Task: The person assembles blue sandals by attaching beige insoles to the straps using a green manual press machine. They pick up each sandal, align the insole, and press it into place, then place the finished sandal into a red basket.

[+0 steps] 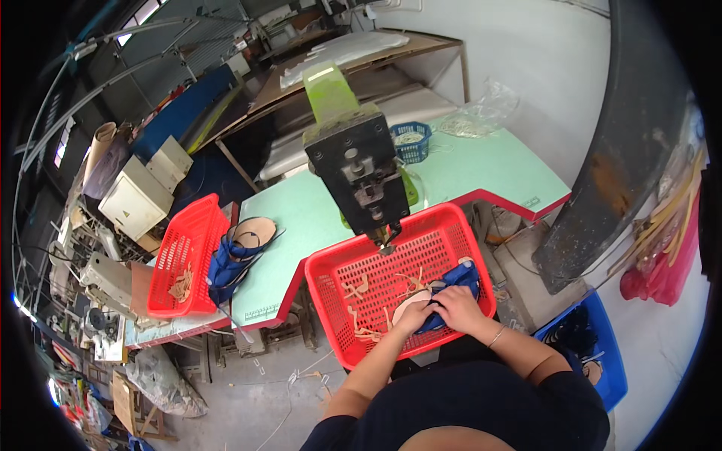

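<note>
Both my hands are over the red basket (325,319) in front of me. My left hand (414,316) is closed, its fingers pressed together on a blue shoe piece (430,325) with a beige sole-shaped part (404,307) beside it. My right hand (456,309) is closed on the same blue piece, meeting the left at the fingertips. Between the fingers the exact grip is hidden. More blue shoe material (463,278) lies just beyond my right hand. Thin tan scraps (365,333) are scattered on the basket floor.
A black and green machine head (353,165) hangs over the basket's far edge. On the pale green table (278,207) are blue shoe pieces (228,259), another red basket (188,259) and a small blue basket (412,150). A blue bin (613,361) stands at right, near a dark curved post (594,180).
</note>
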Demonstrator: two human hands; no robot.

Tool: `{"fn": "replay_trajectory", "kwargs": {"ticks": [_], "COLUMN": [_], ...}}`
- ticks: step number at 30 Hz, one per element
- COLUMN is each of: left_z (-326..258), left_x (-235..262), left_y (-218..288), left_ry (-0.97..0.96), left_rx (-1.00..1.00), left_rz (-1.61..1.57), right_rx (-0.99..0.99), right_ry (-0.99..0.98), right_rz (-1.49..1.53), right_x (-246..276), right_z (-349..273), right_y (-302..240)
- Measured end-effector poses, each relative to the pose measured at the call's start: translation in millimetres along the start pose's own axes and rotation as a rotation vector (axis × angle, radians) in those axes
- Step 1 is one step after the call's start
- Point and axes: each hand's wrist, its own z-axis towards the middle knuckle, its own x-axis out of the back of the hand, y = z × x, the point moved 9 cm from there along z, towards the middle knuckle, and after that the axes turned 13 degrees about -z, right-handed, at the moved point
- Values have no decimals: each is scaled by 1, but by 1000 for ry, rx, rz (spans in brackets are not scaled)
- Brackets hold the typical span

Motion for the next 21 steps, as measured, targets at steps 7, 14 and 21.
{"fn": "replay_trajectory", "kwargs": {"ticks": [7, 14, 21], "left_z": [-84, -100, -104], "left_x": [63, 63, 79], "left_y": [145, 123, 101], "left_ry": [364, 365, 515], "left_rx": [-425, -360, -380], "left_rz": [176, -442, -756], "right_rx": [-116, -241, -335], "right_ry": [-48, -298, -467], "right_rz": [474, 1164, 1262], "right_x": [0, -23, -29], "right_z": [4, 49, 45], "right_y": [6, -29, -40]}}
